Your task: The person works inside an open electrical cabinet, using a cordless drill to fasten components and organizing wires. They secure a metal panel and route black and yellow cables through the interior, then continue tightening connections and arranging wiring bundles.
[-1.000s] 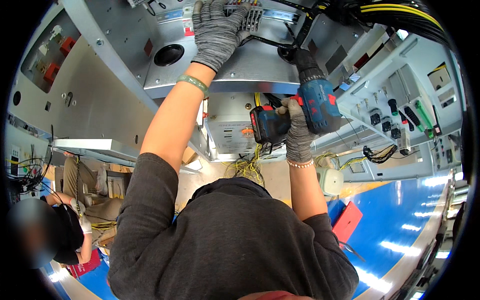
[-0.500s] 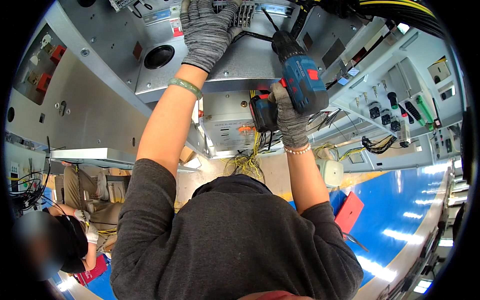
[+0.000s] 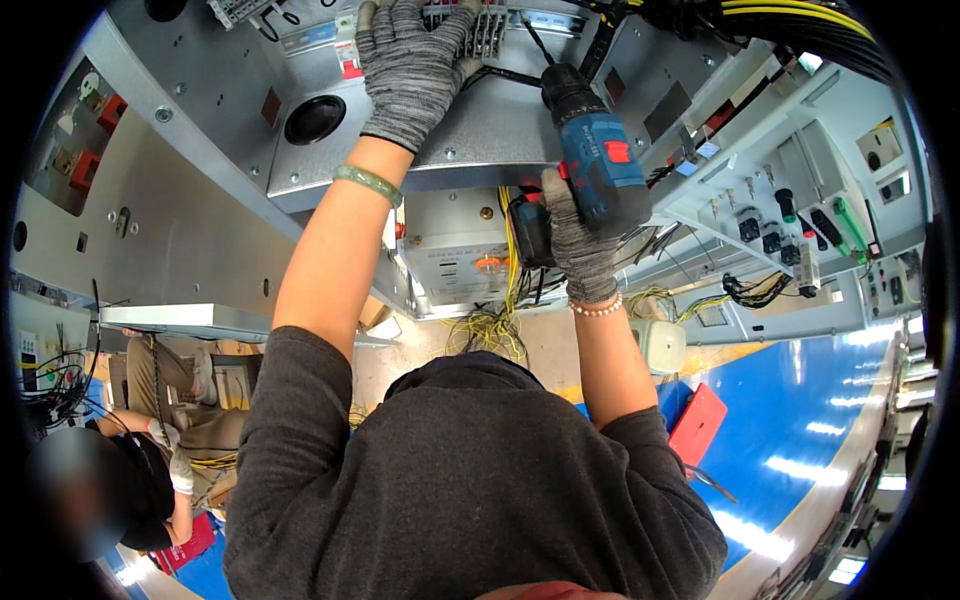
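Metal cabinet (image 3: 200, 210): drill (image 3: 596, 165) in right hand (image 3: 578, 240).

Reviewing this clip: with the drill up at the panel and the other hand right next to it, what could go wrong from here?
1. The left hand presses on the terminal block close to the tip of the blue drill; a slip might catch the knit glove.
2. Black cables run beside the bit and could be nicked.
3. The right hand holds the drill alone, arm raised, so it may wobble.
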The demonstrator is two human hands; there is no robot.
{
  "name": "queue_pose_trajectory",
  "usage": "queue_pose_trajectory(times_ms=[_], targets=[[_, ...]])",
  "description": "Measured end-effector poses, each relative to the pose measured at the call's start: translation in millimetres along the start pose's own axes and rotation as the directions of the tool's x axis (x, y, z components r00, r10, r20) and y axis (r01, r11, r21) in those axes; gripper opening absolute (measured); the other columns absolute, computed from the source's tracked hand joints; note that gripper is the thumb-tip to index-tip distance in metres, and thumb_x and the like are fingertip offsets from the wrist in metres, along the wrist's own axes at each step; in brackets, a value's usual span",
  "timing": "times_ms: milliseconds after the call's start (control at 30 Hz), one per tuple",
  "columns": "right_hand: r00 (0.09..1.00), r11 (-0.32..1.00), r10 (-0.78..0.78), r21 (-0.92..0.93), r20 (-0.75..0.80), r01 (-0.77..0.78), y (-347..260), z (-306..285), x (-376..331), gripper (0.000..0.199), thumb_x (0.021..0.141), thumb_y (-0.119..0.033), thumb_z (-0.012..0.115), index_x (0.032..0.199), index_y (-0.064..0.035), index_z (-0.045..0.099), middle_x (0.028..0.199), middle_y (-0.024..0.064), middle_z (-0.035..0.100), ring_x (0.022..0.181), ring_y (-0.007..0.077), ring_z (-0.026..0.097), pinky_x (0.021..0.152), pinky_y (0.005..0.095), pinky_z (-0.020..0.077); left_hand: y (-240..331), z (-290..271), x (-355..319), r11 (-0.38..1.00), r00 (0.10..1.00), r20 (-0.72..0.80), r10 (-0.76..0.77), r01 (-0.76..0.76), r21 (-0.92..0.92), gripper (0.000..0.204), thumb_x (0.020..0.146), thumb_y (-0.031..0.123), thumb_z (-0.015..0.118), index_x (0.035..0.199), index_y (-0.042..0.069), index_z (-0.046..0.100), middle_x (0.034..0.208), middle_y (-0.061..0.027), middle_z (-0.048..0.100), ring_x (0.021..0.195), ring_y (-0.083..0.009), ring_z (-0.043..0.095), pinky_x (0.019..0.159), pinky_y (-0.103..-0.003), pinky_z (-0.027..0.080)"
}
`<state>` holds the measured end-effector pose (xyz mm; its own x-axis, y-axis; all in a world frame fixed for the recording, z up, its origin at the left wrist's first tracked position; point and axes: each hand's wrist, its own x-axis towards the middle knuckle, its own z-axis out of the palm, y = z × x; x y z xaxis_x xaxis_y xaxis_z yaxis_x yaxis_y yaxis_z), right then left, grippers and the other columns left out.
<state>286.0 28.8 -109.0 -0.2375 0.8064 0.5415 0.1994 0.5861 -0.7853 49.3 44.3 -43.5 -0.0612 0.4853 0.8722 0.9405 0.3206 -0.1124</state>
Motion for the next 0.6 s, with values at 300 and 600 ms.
queue_pose_trajectory(times_ms=[300,600], targets=[[0.961,0.948,-0.154,-0.239,0.23,0.21,-23.0,-7.8,9.2,0.035,0.094,-0.021,0.058,0.123,-0.0035,0.053,0.116,0.0111,0.064,0.106,0.0228,0.063,0.096,0.0347,0.0505,-2.8,-4.2,2.0,0.988,0.999,0.015,-0.045,0.047,-0.15,0.065,0.061,0.045,0.083,0.123,0.035,0.064,0.131,-0.009,0.049,0.132,-0.0324,0.037,0.115,-0.054,0.018],[0.975,0.923,-0.122,-0.339,0.187,0.181,-23.4,-23.0,17.4,0.031,0.083,-0.024,0.069,0.111,-0.0121,0.065,0.101,0.012,0.069,0.092,0.0304,0.067,0.081,0.0431,0.0535,0.1,-7.5,4.7,0.978,0.999,-0.015,-0.045,0.041,-0.204,0.071,0.058,0.042,0.085,0.126,0.029,0.064,0.127,-0.0138,0.053,0.128,-0.0355,0.042,0.113,-0.056,0.023]])
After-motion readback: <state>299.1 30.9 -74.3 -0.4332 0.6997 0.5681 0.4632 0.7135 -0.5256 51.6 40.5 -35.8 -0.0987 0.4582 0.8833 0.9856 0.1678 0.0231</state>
